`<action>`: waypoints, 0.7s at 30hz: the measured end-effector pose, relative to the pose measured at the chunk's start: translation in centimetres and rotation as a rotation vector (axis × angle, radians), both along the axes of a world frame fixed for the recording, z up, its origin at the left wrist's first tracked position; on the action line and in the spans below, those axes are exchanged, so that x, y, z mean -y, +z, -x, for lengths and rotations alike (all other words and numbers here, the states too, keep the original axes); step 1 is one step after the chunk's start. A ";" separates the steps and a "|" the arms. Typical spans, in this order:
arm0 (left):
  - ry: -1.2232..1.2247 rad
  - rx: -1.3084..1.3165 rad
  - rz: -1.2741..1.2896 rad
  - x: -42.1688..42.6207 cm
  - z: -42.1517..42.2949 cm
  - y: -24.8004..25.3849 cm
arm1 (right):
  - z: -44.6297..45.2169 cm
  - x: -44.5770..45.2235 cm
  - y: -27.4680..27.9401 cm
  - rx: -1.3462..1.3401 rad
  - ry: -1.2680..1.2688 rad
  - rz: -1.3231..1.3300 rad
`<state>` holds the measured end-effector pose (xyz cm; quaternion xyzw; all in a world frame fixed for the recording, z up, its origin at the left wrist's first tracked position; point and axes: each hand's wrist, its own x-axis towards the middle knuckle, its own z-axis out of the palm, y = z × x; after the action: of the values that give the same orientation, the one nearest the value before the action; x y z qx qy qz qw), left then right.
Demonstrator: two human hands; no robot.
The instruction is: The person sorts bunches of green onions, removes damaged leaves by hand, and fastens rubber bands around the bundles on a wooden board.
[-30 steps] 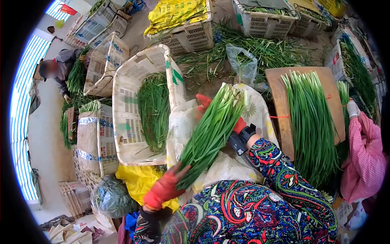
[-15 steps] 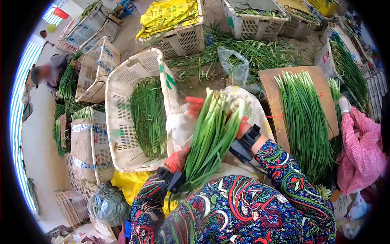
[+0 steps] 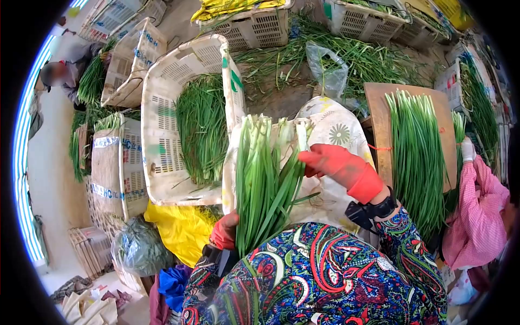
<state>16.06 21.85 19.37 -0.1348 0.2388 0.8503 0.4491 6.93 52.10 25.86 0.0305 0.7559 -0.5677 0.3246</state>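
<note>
A gloved right hand [image 3: 344, 170] pinches a bunch of greens [image 3: 265, 184] by its pale stems [image 3: 302, 135] at nine o'clock; the left hand [image 3: 225, 231] touches the leaves [image 3: 250, 225], grip unclear, a white crate [image 3: 160, 181] at its eleven o'clock.

Chive bunch [image 3: 260, 187] in front of the wearer, cloth [image 3: 338, 135] behind it and to its right. Left: open crate [image 3: 153, 122], cut leaves [image 3: 203, 130] inside; plastic sheet [image 3: 181, 230] at its near end. Right: board [image 3: 381, 116], long bundle [image 3: 416, 146] lying on it. Beyond: floor [image 3: 271, 102], scattered stalks [image 3: 374, 65] on it. Co-worker [image 3: 476, 214] far right.
</note>
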 end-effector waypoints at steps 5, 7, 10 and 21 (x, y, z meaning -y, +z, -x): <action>-0.003 -0.034 0.019 0.6 -0.3 0.3 | 0.9 1.6 2.8 -0.252 0.296 -0.294; 0.035 -0.023 0.017 0.9 -0.9 0.0 | 1.7 1.7 -0.5 0.079 0.146 0.050; 0.140 0.053 0.034 2.2 -3.1 -3.8 | 1.9 1.5 -1.7 0.212 -0.174 0.361; 0.403 0.116 0.229 2.3 -3.4 -4.0 | 5.9 -4.7 0.9 -0.084 -0.214 0.494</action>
<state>19.46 19.58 15.37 -0.2785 0.2756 0.8810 0.2653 1.01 56.78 26.78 0.0066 0.5996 -0.7669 0.2288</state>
